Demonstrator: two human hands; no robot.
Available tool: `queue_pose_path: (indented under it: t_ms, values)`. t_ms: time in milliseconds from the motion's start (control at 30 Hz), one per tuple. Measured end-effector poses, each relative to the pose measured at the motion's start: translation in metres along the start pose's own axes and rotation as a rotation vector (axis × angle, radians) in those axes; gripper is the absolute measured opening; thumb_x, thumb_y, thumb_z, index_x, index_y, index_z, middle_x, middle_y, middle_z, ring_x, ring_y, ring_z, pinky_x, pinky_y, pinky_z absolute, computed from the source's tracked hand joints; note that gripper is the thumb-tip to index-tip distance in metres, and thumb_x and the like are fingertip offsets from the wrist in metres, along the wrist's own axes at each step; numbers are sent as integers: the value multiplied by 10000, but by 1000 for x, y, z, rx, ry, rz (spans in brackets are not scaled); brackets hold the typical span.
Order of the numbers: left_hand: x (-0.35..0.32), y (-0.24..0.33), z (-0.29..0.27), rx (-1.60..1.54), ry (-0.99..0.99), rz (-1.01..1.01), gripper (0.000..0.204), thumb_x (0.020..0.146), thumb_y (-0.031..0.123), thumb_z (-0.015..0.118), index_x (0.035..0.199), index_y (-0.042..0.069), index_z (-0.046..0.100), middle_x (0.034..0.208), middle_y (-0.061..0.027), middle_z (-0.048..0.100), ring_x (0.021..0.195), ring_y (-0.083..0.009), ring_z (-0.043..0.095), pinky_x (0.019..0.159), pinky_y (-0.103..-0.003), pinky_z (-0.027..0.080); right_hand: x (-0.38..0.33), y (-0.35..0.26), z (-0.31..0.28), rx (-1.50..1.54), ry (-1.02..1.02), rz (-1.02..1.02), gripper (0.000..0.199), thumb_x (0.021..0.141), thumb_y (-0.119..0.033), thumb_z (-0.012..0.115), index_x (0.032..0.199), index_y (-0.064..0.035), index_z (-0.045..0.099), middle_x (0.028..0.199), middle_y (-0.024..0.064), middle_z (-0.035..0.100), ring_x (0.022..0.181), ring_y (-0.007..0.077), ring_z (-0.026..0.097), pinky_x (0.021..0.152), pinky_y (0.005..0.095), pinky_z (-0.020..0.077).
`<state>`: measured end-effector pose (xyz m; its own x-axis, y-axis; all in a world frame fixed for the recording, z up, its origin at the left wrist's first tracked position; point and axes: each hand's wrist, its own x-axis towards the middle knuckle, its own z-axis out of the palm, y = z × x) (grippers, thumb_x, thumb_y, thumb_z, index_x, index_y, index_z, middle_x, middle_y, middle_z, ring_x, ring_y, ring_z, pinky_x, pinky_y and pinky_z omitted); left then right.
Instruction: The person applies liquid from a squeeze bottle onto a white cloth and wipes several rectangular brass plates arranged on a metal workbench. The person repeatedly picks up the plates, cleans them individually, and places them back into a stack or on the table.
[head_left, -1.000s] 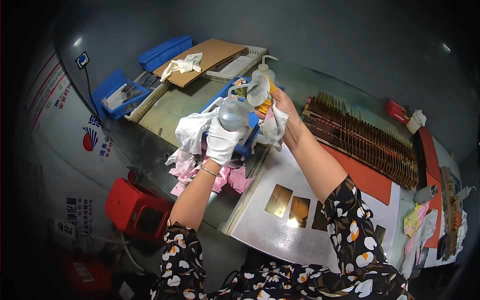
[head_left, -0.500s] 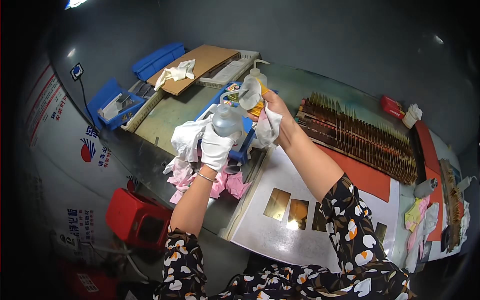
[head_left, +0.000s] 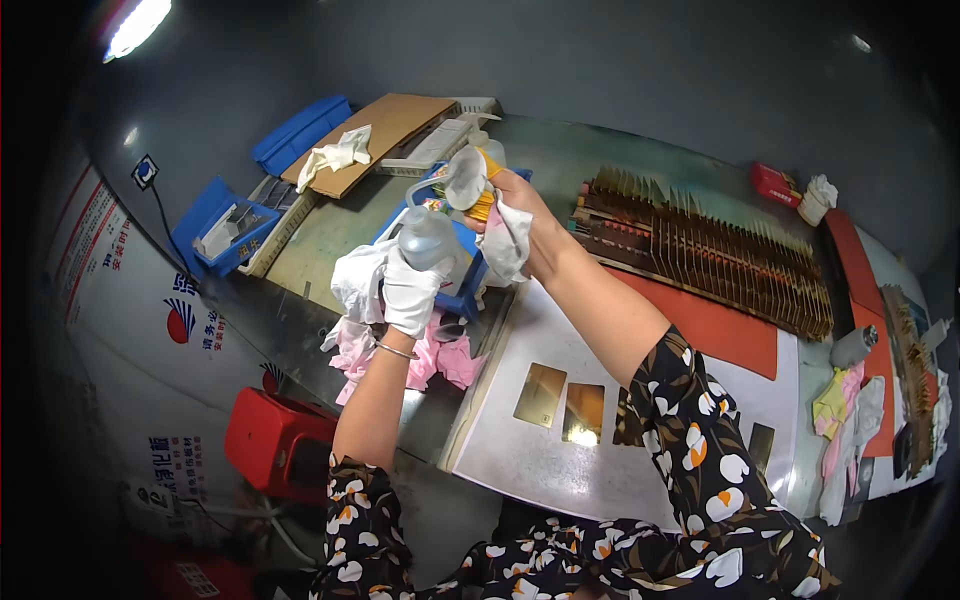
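Observation:
My left hand [head_left: 408,302], in a white glove, is closed around a translucent wash bottle [head_left: 425,240] with a bent spout. The spout's tip meets a greyish-white wiping cloth [head_left: 465,180] bunched up in my right hand [head_left: 518,205]. Yellow finger covers show on the right fingers, which are closed on that cloth. More of a white cloth with a pink patch [head_left: 507,240] hangs below the right palm. Behind the hands are a blue bin [head_left: 465,295] and a second wash bottle [head_left: 485,147], partly hidden.
Pink cloths [head_left: 425,360] lie beside the blue bin. Gold-coloured metal plates [head_left: 541,394] rest on a white board [head_left: 500,460]. At the right is a long rack of upright thin plates [head_left: 720,260]. A red stool [head_left: 275,440] stands low at the left.
The view has turned slightly, so the bench, hands and bottle appear shifted left. My grips on the wash bottle and the cloth look the same, with the spout still at the cloth.

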<state>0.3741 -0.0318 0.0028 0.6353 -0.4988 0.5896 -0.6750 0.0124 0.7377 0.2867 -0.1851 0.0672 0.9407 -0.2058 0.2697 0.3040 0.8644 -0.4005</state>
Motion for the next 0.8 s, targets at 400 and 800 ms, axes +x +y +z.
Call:
queue_pose_path:
  t_ms: [400,800]
  values:
    - [-76,141,74,-206,-290,357,509,895,254,509,1302,-13,363,1252,-136,442,1085,-229,490,956,-347,369,-349,-54,60,-684,624,-216,268,909,-275,500,863,-32,604,706,47,577,570,119,527,487,269,422]
    - [-308,377,438,-552,-1211,916,341,725,103,582,1063,72,552,1074,-104,552,953,-321,534,830,-351,450,-697,-149,24,-2284,1909,37,183,780,-184,567,856,-18,553,657,229,591,625,402,587,565,501,439]
